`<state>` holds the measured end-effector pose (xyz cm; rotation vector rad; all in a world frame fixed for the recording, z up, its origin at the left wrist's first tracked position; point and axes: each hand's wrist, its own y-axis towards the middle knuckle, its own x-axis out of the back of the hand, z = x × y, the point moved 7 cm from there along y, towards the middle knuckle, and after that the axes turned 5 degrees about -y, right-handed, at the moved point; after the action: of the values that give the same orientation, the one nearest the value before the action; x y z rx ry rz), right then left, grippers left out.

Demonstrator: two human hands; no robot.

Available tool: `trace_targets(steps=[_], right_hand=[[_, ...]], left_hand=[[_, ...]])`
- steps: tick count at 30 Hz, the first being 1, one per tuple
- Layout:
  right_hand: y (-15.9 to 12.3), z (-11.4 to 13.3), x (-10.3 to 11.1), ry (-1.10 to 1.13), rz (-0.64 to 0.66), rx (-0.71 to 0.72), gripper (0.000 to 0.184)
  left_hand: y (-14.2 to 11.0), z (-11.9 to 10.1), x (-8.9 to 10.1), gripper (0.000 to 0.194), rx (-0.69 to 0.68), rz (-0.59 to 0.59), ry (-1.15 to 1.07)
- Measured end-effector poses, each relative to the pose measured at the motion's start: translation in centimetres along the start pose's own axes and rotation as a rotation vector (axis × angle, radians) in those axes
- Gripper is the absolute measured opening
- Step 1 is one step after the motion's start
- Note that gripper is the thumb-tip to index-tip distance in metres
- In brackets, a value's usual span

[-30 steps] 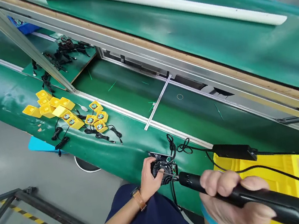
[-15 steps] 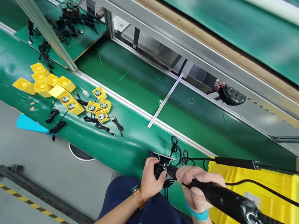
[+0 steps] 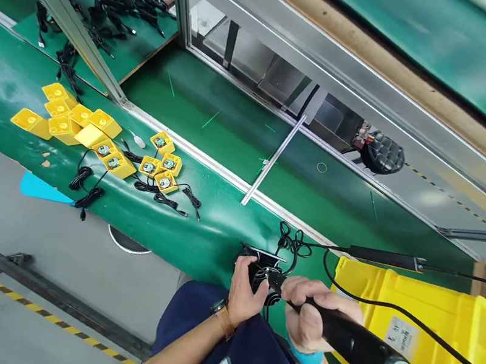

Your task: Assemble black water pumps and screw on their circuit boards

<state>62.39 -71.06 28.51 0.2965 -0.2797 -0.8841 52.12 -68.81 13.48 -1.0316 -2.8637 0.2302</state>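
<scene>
The left hand (image 3: 242, 293), fingers spread, clasps a black fan unit (image 3: 260, 274) at the edge of the green belt (image 3: 206, 243). The right hand (image 3: 313, 318) wraps tightly around an electric screwdriver (image 3: 357, 348), its tip on the unit. A yellow bin (image 3: 431, 324) sits just right. Farther along lie small yellow trays (image 3: 165, 182) and coiled black cables (image 3: 152, 191).
</scene>
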Motion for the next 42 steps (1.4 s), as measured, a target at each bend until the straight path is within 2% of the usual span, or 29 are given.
trace_targets(steps=[3,9,13,20,24,26,29,31,35,39,42], right_hand=[[0.7,0.6,-0.2,0.051,-0.079,0.017,0.015],[1.8,1.2,-0.8,0.036,-0.064,0.043,0.015],[1.9,1.1,-0.7,0.036,-0.088,0.017,0.012],[2.2,1.5,-1.0,0.050,-0.050,0.005,0.008],[2.1,1.2,-0.5,0.032,-0.055,-0.071,0.030],[2.2,1.0,-0.1,0.030,0.007,-0.055,0.036],[2.7,0.7,0.3,0.046,0.167,-0.020,0.042],[3.3,0.3,0.2,0.120,0.242,-0.064,0.047],[4.2,0.4,-0.7,0.287,0.277,-0.124,0.033],[4.5,1.1,-1.0,0.306,0.242,-0.067,0.048],[4.4,1.0,-1.2,0.342,0.272,-0.055,0.029]], left_hand=[[-0.3,0.2,-0.2,0.053,0.023,0.003,0.007],[-0.4,0.0,-0.2,0.051,0.029,0.009,0.015],[-0.3,-0.2,-0.2,0.049,0.023,0.015,0.019],[-0.1,-0.4,-0.2,0.050,-0.007,0.022,0.034],[0.0,-0.4,-0.1,0.048,-0.007,0.024,0.032],[0.1,-0.4,0.0,0.047,0.002,0.034,0.038],[0.4,-0.6,0.1,0.041,0.001,0.056,0.053],[0.5,-0.8,0.1,0.037,-0.013,0.068,0.063],[0.8,-0.9,0.1,0.036,-0.034,0.084,0.067],[0.7,-0.6,0.2,0.038,-0.028,0.077,0.063],[0.6,-0.2,0.3,0.047,-0.010,0.051,0.074]])
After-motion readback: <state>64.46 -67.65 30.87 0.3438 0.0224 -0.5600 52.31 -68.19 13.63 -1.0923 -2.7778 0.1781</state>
